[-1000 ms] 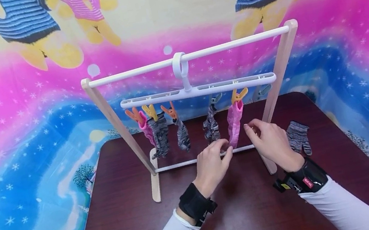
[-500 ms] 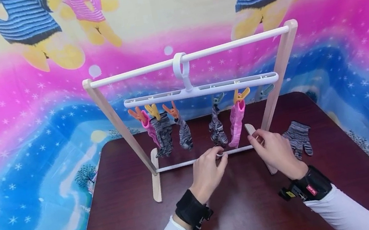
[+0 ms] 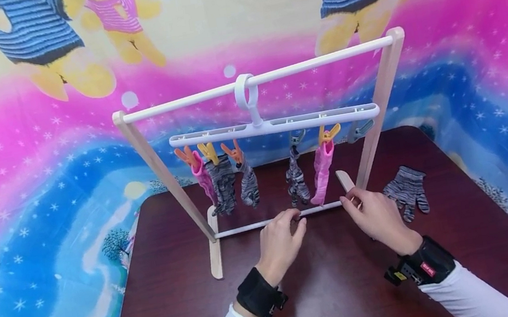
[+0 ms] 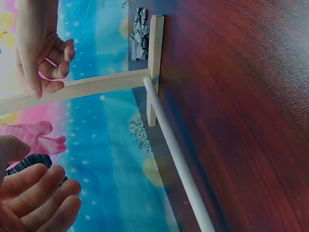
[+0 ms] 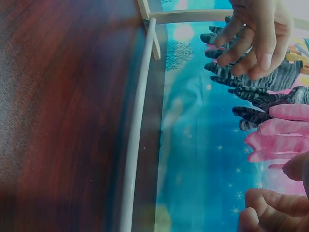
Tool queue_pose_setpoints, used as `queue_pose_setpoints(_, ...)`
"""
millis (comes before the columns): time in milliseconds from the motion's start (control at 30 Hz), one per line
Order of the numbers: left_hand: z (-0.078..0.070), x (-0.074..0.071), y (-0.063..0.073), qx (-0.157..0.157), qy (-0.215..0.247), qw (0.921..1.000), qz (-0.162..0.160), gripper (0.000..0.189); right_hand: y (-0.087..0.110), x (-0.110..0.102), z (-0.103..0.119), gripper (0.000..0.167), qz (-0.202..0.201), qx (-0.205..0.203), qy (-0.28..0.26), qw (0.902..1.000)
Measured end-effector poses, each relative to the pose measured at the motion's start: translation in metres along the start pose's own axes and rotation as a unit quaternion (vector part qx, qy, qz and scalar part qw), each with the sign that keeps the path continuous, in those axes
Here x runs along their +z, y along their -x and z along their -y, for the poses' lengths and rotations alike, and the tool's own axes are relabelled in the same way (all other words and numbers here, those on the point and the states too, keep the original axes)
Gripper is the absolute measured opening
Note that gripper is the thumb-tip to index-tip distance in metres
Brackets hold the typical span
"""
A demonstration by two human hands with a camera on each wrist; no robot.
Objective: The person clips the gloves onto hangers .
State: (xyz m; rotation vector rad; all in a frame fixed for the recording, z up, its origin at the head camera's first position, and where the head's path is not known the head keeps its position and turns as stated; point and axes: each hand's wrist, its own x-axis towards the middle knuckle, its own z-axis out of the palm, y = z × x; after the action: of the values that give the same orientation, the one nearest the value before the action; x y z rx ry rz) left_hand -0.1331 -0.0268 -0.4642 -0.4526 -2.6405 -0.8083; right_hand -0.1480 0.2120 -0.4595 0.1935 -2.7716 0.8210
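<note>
My left hand [image 3: 281, 240] hovers in front of the rack's lower bar, fingers loosely bent and holding nothing. To its right my right hand [image 3: 379, 214], likewise without anything in it, is by the rack's right foot. Above and between them a pink glove [image 3: 323, 172] hangs from a yellow clothespin [image 3: 329, 133]. Beside it a grey mottled glove [image 3: 296, 179] hangs from a grey-green clothespin. In the left wrist view the fingers [image 4: 53, 193] of my left hand are relaxed near the pink glove. Another grey glove [image 3: 407, 190] lies on the table, right of the rack.
A white hanger [image 3: 274, 126] hooks over the top rod [image 3: 319, 64] of a wooden rack. On its left side hang another pink glove [image 3: 203, 180] and two grey gloves. A bare clothespin [image 3: 360, 131] is at its right end. A printed cloth backs the dark table [image 3: 334, 290].
My left hand has drawn away from the pink glove's lower end, to the left and down. The right hand has dropped lower. The hanging gloves have swung slightly.
</note>
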Motion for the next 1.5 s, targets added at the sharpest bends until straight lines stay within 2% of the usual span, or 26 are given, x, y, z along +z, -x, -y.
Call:
queue_pose_setpoints(300,0.005,0.000,0.007,-0.001,-0.007,1.0000,0.004,0.020,0.008,0.007,-0.003,0.026,0.005,0.004,-0.003,1.0000)
queue_pose_setpoints(667,0.010,0.004,0.015,-0.013,-0.012,0.9997,0.016,0.025,0.020,0.016,-0.006,0.021,0.046,0.010,0.006,0.9989)
queue_pose_setpoints(967,0.012,0.009,0.020,-0.003,-0.032,0.9994,0.013,0.025,0.025,0.021,-0.010,0.026,0.036,0.002,0.023,0.9991)
queue_pose_setpoints(1133,0.012,0.013,0.022,0.012,-0.049,0.9987,0.012,0.027,0.027,0.021,-0.014,0.030,0.039,-0.003,0.019,0.9991)
queue_pose_setpoints(1267,0.009,0.016,0.022,0.037,-0.054,0.9978,0.015,0.030,0.028,0.022,-0.018,0.030,0.032,-0.018,0.018,0.9992)
queue_pose_setpoints(1500,0.004,0.019,0.020,0.074,-0.070,0.9933,0.055,0.039,0.028,0.019,-0.025,0.033,0.022,-0.026,0.027,0.9990)
